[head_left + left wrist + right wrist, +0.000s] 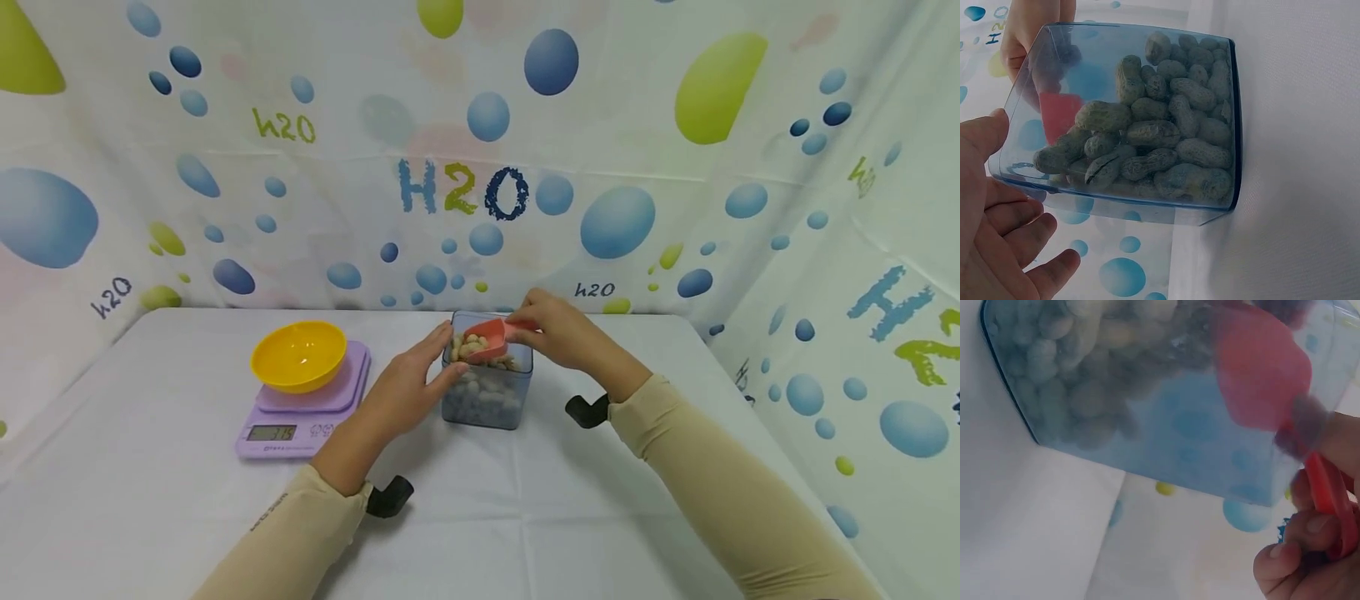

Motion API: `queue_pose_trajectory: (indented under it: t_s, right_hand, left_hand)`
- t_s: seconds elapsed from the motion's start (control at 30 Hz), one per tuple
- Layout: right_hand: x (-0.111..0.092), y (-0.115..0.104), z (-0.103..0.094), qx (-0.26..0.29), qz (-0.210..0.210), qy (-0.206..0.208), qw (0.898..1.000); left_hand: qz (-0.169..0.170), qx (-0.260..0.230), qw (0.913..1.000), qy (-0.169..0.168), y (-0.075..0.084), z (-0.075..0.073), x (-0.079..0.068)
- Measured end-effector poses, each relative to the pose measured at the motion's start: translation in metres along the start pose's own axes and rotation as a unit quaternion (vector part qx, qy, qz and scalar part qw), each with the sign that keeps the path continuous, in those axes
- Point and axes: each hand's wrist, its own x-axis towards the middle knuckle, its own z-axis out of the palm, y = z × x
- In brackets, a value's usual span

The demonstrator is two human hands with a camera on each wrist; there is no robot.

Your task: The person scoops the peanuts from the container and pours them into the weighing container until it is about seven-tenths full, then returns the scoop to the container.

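A translucent blue square container (482, 412) stands on the table with unshelled peanuts (1154, 134) inside. My right hand (558, 332) grips the handle of a red scoop (493, 333), whose bowl is tilted within the container's mouth against several peanuts. Through the wall in the right wrist view, the scoop's bowl (1263, 369) appears near the rim. My left hand (405, 379) touches the container at its left side and front rim, its fingers extended and the thumb apart from them. Part of the scoop's edge is hidden among the peanuts.
Left of the container lies a purple kitchen scale (300, 425) with a lit display, apparently reading 375. On its platform sits a yellow bowl (292, 358). A white cloth covers the table (480, 517); a patterned curtain (337, 233) hangs along the back edge.
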Motion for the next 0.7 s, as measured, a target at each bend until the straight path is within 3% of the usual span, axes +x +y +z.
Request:
queue_pose_trajectory:
  t_s: [0.27,0.53,0.7]
  right_hand:
    - [0.000,-0.001,0.010,0.035,0.022,0.015,0.999]
    - [-0.013,-0.006,0.017,0.077,0.072,0.049,0.993]
    - [-0.021,-0.008,0.021,0.098,0.080,0.070,0.989]
  left_hand:
    - [-0.003,0.000,1.0000,0.001,0.000,0.001,0.000]
    - [-0.003,-0.009,0.9999,0.012,0.004,0.004,0.002]
    - [-0.012,-0.009,0.9997,0.017,0.005,0.008,0.001]
